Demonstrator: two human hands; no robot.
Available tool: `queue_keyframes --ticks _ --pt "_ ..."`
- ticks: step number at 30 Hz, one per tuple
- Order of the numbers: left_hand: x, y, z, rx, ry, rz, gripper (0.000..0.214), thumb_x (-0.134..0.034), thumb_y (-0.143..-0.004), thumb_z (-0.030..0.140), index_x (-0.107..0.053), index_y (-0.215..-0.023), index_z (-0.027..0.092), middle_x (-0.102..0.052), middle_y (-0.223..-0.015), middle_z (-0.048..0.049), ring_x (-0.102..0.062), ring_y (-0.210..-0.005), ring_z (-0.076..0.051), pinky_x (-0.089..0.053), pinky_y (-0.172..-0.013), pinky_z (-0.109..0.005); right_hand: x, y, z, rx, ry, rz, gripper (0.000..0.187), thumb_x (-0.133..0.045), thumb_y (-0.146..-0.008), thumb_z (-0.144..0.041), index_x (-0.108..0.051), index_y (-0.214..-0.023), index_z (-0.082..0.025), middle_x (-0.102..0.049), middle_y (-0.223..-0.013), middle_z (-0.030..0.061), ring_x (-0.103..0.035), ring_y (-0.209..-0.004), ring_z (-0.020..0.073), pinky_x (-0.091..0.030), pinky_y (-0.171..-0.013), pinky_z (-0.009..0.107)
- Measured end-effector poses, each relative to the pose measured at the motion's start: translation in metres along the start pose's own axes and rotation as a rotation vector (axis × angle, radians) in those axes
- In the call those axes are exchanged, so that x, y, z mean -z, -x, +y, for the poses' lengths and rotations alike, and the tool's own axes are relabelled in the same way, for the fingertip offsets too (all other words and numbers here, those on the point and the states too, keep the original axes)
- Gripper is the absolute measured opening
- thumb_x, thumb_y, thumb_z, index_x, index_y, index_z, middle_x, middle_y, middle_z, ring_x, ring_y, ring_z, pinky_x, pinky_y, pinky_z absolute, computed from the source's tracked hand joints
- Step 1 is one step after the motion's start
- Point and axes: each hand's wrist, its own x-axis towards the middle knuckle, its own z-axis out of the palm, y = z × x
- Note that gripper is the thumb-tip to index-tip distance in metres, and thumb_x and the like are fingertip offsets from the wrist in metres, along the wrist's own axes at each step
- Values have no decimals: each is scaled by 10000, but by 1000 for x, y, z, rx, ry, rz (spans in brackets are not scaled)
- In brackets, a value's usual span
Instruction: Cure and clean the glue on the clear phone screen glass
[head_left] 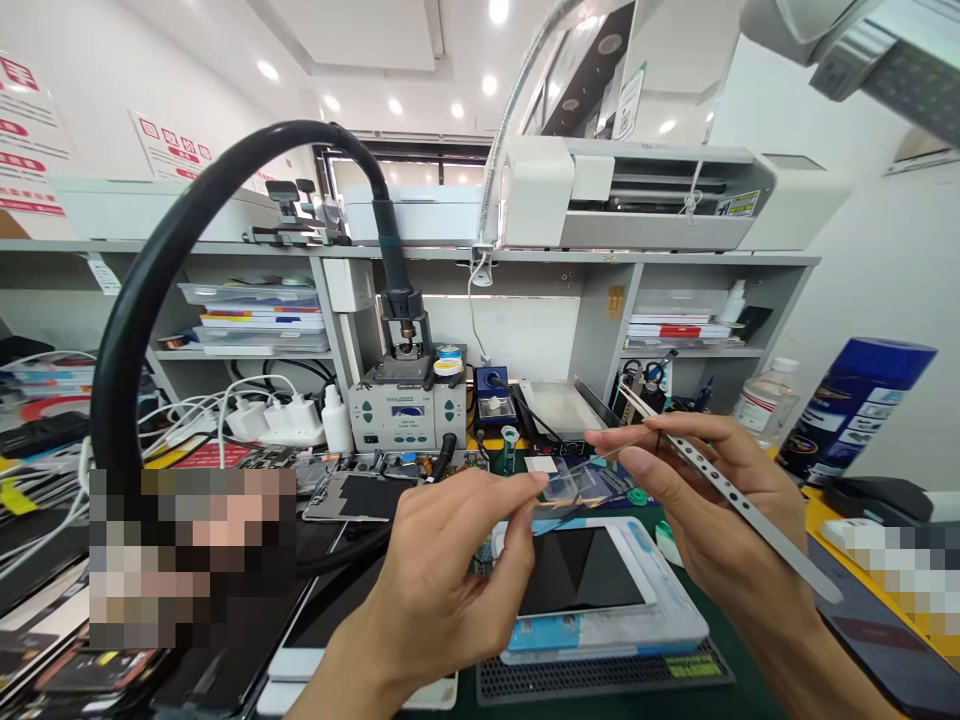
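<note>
Between thumb and forefinger, my left hand (pixel 457 575) pinches one end of a thin clear film (pixel 583 466). My right hand (pixel 720 510) has silver tweezers (pixel 739 500) with a row of holes lying across its fingers, tips pointing up and left. Its thumb and forefinger close near the film's other end; whether they grip it is hard to make out. Below the hands, a white-framed phone screen (pixel 589 568) with a dark face lies on a white and blue box (pixel 679 625). That box rests on a black perforated pad (pixel 607 685).
Behind stands a hot-air rework station (pixel 409 415) with a thick black hose (pixel 127 290) arching on the left. A blue spray can (pixel 855 410) and a clear bottle (pixel 769 400) are at right. Phone parts and white cables (pixel 221 405) crowd the left. A phone (pixel 892 630) lies right.
</note>
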Motion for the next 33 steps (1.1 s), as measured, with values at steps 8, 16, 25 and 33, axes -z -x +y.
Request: queue_keyframes --ticks 8,16,25,33 --pt "-2 0 -2 21 16 16 299 -653 -836 28 -624 -1084 192 -778 -857 -25 -738 -730 -146 -558 -650 -238 0 -2 -1 -27 -18 -4 208 -773 -867 -177 -664 -1025 -258 -811 -931 16 -783 -969 245 -644 -888 348" --pt "-2 2 -11 -149 -86 -81 303 -661 -813 -43 -613 -1061 126 -784 -945 -110 -743 -890 -218 -613 -773 -337 8 -4 8 -168 -122 -54 318 -726 -903 -368 -649 -1187 -247 -724 -1293 111 -670 -1230 305 -585 -1010 454" --pt "2 0 -9 -254 -196 -3 300 -678 -826 -8 -600 -1077 139 -803 -1029 -146 -744 -1017 -257 -647 -863 -419 -1 1 3 -89 -210 -121 371 -792 -844 -341 -653 -1178 -258 -748 -1220 97 -675 -1217 325 -562 -1047 524" --pt "3 -2 -7 -202 -203 62 284 -713 -797 1 -633 -1007 175 -793 -1001 -127 -725 -1035 -275 -629 -886 -462 -3 12 -1 233 -6 -64 425 -836 -777 -193 -675 -1164 -264 -690 -1159 83 -646 -1215 356 -519 -1083 586"
